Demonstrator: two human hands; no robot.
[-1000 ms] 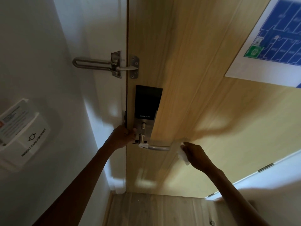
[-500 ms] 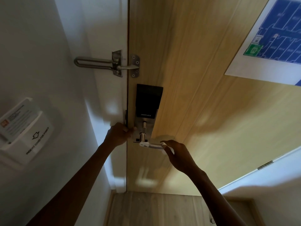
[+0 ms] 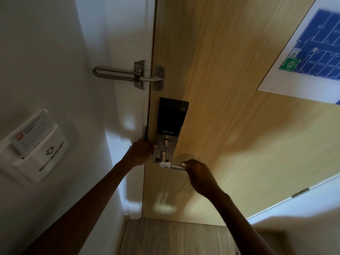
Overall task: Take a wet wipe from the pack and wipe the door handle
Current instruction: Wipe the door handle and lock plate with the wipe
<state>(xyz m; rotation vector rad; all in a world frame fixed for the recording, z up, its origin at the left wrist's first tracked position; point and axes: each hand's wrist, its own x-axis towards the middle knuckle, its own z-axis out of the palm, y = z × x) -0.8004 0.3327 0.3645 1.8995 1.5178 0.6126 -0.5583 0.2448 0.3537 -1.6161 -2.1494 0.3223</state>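
A silver lever door handle [image 3: 173, 166] sticks out to the right from the metal plate under a black smart lock [image 3: 172, 116] on the wooden door [image 3: 230, 116]. My right hand [image 3: 197, 173] wraps the outer end of the lever with a white wet wipe [image 3: 183, 164] pressed under its fingers; only a sliver of the wipe shows. My left hand [image 3: 140, 152] grips the door's edge right beside the lock plate. The wipe pack is out of sight.
A metal swing-bar door guard [image 3: 128, 74] bridges frame and door above the lock. A white key-card holder [image 3: 35, 144] with a card hangs on the left wall. A blue floor-plan sheet [image 3: 312, 52] is on the door at upper right. Wood floor [image 3: 165, 236] below.
My right hand came in from the right of the lever, where it held the wipe off the handle, and closed over the lever's end. The left hand stayed on the door edge.
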